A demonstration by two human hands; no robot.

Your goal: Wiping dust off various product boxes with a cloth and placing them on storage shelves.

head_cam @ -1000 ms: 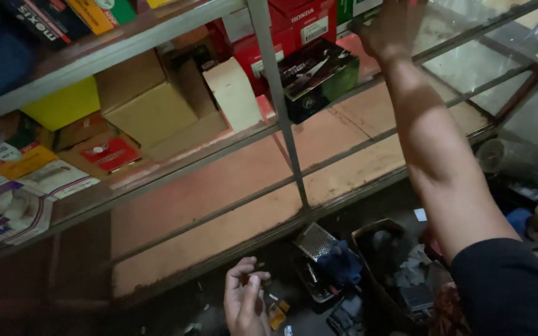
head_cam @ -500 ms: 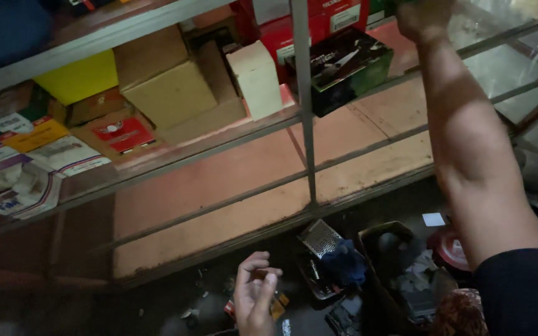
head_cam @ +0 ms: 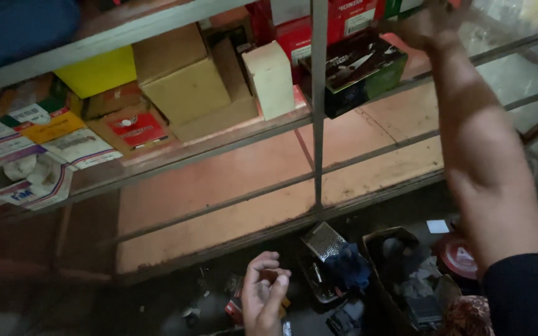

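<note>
My right hand (head_cam: 429, 26) reaches up to the upper shelf at the top edge of the view, beside a black and green box (head_cam: 356, 71) and red boxes (head_cam: 344, 18). Its fingers are partly cut off by the frame, so its hold is unclear. My bare right forearm runs down to a dark sleeve (head_cam: 524, 298). My left hand (head_cam: 263, 298) hangs low near the floor, palm up, fingers loosely curled, with nothing seen in it.
A metal-framed shelf rack (head_cam: 319, 124) holds a cream box (head_cam: 272, 78), brown cardboard boxes (head_cam: 185, 87), a yellow box (head_cam: 98, 71) and flat printed packets (head_cam: 38, 143). The lower wooden shelf board (head_cam: 219, 199) is bare. Dark clutter, a blue rag (head_cam: 350, 267) and a metal mesh piece (head_cam: 323, 239) lie on the floor.
The view has swung so the shelf contents sit further right and lower. My right hand stays up at the upper shelf. My left hand has risen slightly and its fingers have loosened.
</note>
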